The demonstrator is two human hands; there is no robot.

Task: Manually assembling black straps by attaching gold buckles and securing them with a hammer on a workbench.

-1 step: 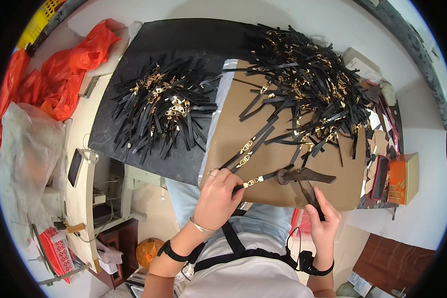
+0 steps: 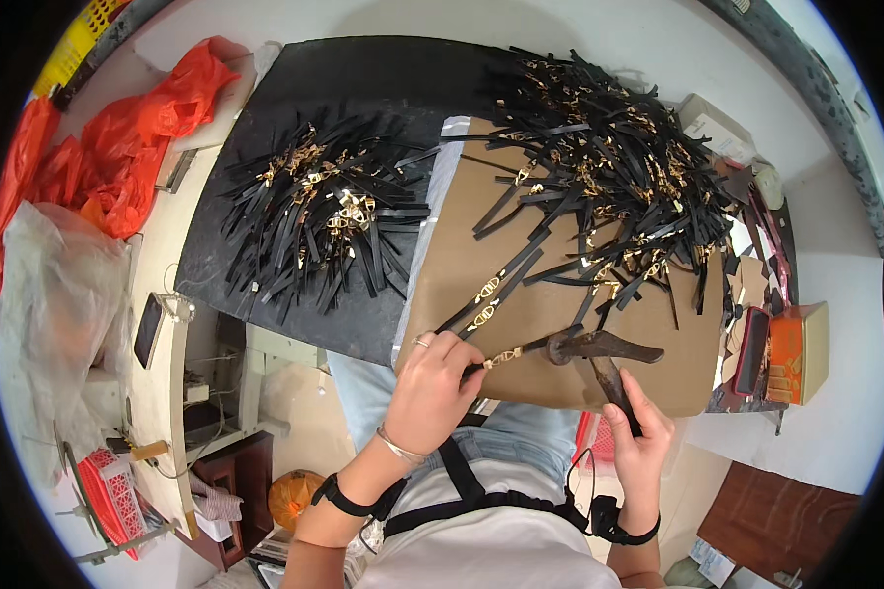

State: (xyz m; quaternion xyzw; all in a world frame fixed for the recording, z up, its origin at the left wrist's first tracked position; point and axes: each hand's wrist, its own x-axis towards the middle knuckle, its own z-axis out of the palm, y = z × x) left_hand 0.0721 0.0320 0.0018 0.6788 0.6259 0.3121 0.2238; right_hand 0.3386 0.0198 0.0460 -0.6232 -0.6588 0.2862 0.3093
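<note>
Left strap pile (image 2: 319,211): spread on the black table (image 2: 363,74).
Right strap pile (image 2: 619,167): larger, crowding the far part of the brown mat (image 2: 692,381).
Hammer (image 2: 604,346): gripped in your right hand (image 2: 640,427), its head partly hiding the held strap (image 2: 506,357).
Held strap: pinched in your left hand (image 2: 432,383), extending rightward from it.

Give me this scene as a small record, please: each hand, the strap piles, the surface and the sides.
Left hand: grips a black strap with gold-coloured links
Right hand: holds a hammer by its handle
Strap piles: larger pile right, smaller pile left
Surface: brown mat on black tabletop
Left side: red plastic bag
Right side: orange box
</note>
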